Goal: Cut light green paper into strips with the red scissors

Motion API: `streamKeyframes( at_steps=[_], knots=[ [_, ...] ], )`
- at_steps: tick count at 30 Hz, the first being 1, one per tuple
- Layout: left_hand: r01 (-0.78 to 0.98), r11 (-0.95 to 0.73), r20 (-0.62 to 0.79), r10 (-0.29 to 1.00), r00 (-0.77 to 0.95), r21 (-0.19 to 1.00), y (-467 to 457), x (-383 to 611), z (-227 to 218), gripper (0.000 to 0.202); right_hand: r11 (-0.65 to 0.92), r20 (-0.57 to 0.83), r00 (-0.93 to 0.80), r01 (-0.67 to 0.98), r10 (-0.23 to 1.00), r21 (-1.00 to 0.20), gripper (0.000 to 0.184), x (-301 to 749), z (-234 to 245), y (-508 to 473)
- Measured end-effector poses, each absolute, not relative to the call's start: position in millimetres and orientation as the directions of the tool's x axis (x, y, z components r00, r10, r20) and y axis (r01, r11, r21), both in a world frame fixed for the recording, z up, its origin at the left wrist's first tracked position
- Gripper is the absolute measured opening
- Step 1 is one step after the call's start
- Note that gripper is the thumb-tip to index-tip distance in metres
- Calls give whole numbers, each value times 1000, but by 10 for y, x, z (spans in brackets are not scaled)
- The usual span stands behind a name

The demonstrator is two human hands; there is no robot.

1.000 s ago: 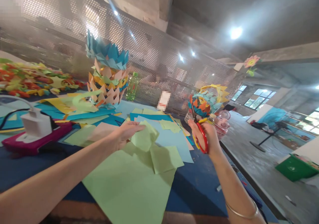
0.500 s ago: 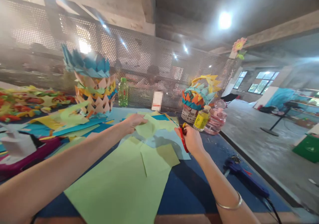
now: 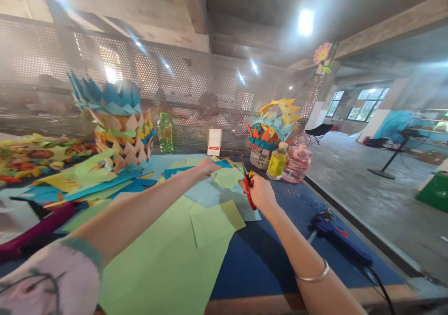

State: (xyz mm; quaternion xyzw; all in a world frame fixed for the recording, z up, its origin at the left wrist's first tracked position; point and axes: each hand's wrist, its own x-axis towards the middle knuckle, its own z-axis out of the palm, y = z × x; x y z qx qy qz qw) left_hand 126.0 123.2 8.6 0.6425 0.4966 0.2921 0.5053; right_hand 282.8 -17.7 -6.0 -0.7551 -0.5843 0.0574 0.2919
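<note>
My left hand (image 3: 207, 167) reaches over the papers at mid-table, its fingers stretched out and partly blurred. Just below and right of those fingertips lies a small light-green paper piece (image 3: 227, 178), on a light-blue sheet (image 3: 203, 193). In my right hand (image 3: 261, 191) is a pair of scissors (image 3: 249, 196) with red and yellow handles; the blades point away from me and look partly parted. A square green paper (image 3: 219, 221) rests on a large green sheet (image 3: 157, 254) nearer to me.
A tall layered paper craft (image 3: 122, 133) and a green bottle (image 3: 165, 133) stand left. Right are a paper-trimmed basket (image 3: 261, 158), a yellow-labelled bottle (image 3: 278, 162) and a pink jug (image 3: 297, 161). A corded blue glue gun (image 3: 339, 240) lies near the right edge.
The green paper my left hand held is no longer seen hanging from its fingers. That hand sits slightly farther forward over the papers. The scissors stay in my right hand; the view has shifted.
</note>
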Motion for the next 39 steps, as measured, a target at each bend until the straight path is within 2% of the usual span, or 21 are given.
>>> streamKeyframes(
  at_steps=[3,5,6,8,10,12,18,26,29,34,39],
  knots=[
    [402,-140,19,957,290,905,1096,1011,133,25,-210,215,308,900,927,-382,31,2820,-37,-203],
    [409,-160,-16,918,395,898,921,787,232,28,-232,192,303,918,933,-320,32,2817,-15,-223],
    [345,-86,-87,885,456,935,811,673,294,36,-237,181,299,925,937,-298,33,2816,-6,-232],
    [133,135,-189,732,655,982,571,466,417,52,-238,159,285,935,945,-265,34,2815,2,-245],
    [-35,300,-160,599,784,953,353,308,500,66,-240,129,275,941,953,-240,36,2818,-14,-244],
    [-142,396,-113,555,824,907,209,199,520,73,-245,99,271,945,957,-216,37,2820,-49,-231],
    [-297,438,-56,631,773,849,219,-5,387,77,-237,53,249,957,967,-169,38,2812,-126,-212],
    [-344,445,-61,679,732,827,342,-169,256,80,-231,46,242,957,969,-176,41,2795,-130,-213],
    [-365,473,-36,649,760,802,401,-219,185,82,-244,31,252,956,967,-166,40,2775,-115,-215],
    [-410,552,76,528,846,726,536,-290,43,84,-246,15,250,958,968,-149,40,2760,-84,-234],
    [-441,575,118,511,851,689,595,-316,-23,85,-236,26,243,960,970,-149,39,2770,-93,-234]
  ],
)
